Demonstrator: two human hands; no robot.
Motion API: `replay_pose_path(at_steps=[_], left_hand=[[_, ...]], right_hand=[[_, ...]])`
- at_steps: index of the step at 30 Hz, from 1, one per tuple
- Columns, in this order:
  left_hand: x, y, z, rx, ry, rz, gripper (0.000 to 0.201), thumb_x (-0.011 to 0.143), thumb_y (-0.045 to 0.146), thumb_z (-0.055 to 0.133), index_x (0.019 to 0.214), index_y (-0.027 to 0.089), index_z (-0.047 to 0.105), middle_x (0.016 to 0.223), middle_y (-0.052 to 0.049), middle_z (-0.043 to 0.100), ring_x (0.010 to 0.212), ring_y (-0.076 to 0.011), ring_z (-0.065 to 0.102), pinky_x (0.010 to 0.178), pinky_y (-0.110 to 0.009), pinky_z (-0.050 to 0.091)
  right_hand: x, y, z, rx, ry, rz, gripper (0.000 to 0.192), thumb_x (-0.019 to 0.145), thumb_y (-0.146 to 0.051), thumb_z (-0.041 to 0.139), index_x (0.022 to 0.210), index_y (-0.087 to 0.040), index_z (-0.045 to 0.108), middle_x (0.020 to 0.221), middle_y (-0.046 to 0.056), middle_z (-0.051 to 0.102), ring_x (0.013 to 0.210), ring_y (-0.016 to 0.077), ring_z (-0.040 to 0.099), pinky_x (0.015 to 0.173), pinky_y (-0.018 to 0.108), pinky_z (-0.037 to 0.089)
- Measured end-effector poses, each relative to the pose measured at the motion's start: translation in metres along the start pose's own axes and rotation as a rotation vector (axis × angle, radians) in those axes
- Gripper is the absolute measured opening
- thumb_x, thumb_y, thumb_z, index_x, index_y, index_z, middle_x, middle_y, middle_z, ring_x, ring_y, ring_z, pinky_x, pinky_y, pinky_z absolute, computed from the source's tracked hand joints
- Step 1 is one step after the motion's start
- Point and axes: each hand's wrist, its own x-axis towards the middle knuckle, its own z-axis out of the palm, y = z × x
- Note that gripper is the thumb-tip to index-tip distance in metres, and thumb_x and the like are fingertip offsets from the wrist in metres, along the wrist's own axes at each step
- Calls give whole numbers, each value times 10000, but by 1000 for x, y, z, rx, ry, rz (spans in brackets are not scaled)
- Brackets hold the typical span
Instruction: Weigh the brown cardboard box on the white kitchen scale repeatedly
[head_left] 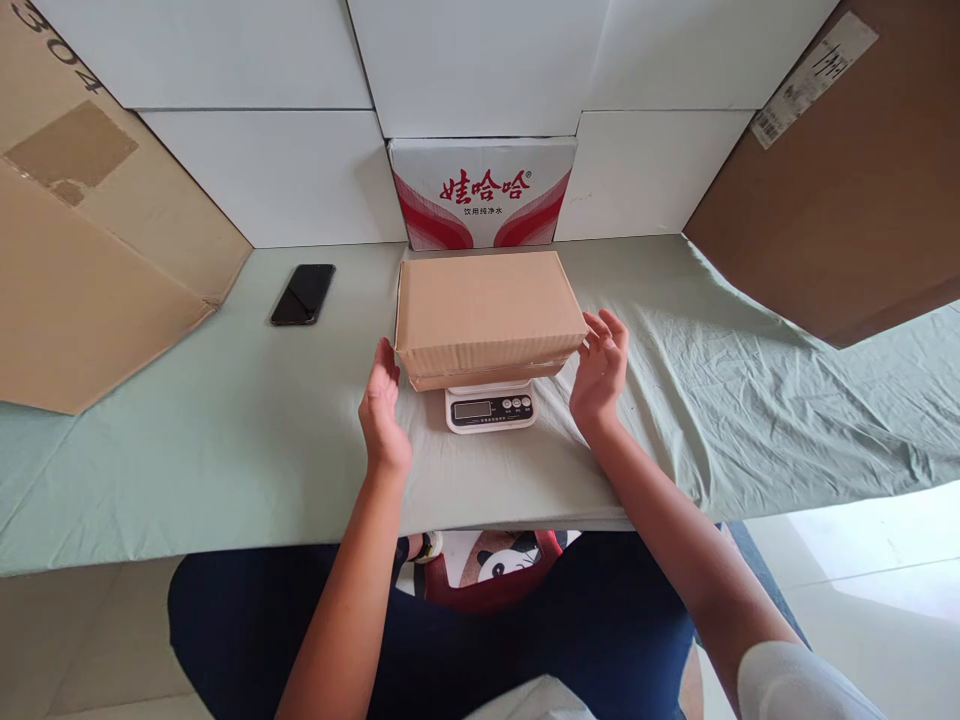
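A closed brown cardboard box [487, 300] rests on a small white kitchen scale [491, 408], whose front panel with a dark display and several round buttons sticks out under the box's near side. At the box's left end is my left hand [384, 410], its fingers straight and close together, palm toward the box. My right hand [602, 370] is by the right end with fingers apart and slightly bent, the tips at the box's corner. Whether either hand touches the cardboard I cannot tell; neither is wrapped around it. The scale's platform is hidden beneath the box.
A black phone [303, 294] lies on the green cloth [300, 440] to the left. Behind the box stands a white and red carton [484, 195] against white panels. Large cardboard sheets [112, 230] [840, 190] flank both sides. The table's front edge runs close to my lap.
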Motion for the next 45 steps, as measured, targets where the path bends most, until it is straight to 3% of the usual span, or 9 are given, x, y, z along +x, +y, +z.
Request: replay_pose_path(at_steps=[8,16,24,28,32,37,41,45], left_hand=[[-1,1,2,11,-36,-29,746,955,750,410,1466,248,617,1603,-101,526,1531,-287,440,1265,-411,346],[-2,-2,2,37,-40,-46,782,924,784,440,1421,219,655,1536,-134,595,1496,-307,489,1243,-435,384],[-5,-1,3,75,-94,-22,729,965,738,403,1449,240,628,1533,-117,602,1504,-302,479,1232,-435,395],[-2,1,4,65,-102,-31,737,942,751,437,1436,242,637,1527,-119,606,1509,-309,472,1235,-438,394],[21,13,8,50,-122,-21,736,923,767,469,1426,257,638,1521,-116,611,1499,-299,487,1245,-424,379],[86,16,21,58,-170,35,706,922,766,484,1367,252,674,1507,-101,622,1512,-295,469,1254,-401,368],[133,-18,38,-15,-210,-21,810,849,851,495,1306,209,685,1538,-143,586,1542,-310,421,1278,-436,312],[146,-59,47,-60,-182,-151,846,827,854,512,1362,211,641,1609,-163,504,1554,-288,403,1274,-439,307]], right_hand=[[-2,4,-1,-34,-70,26,432,838,-502,520,1225,-315,555,1311,58,613,1284,274,592,1150,535,423],[-15,8,0,-167,-195,-61,498,865,-540,551,1317,-333,549,1379,63,598,1282,306,564,1095,559,472],[-29,-4,10,-235,-229,-54,347,889,-425,540,1220,-322,561,1314,54,600,1263,286,540,1100,515,487],[-27,-1,11,-178,-248,-13,367,861,-441,565,1208,-327,539,1307,52,593,1295,298,527,1138,535,465],[-12,-4,21,-158,-285,-64,426,843,-463,576,1242,-327,514,1378,54,566,1314,298,521,1143,515,466],[32,0,50,-153,-296,-132,450,832,-430,565,1264,-316,509,1422,54,541,1379,300,483,1203,528,417],[72,34,68,-109,-266,-140,478,788,-422,573,1245,-304,497,1374,57,554,1346,286,496,1222,542,395],[93,70,70,-122,-235,-41,515,727,-438,589,1207,-282,492,1356,66,577,1353,288,474,1221,548,394]])
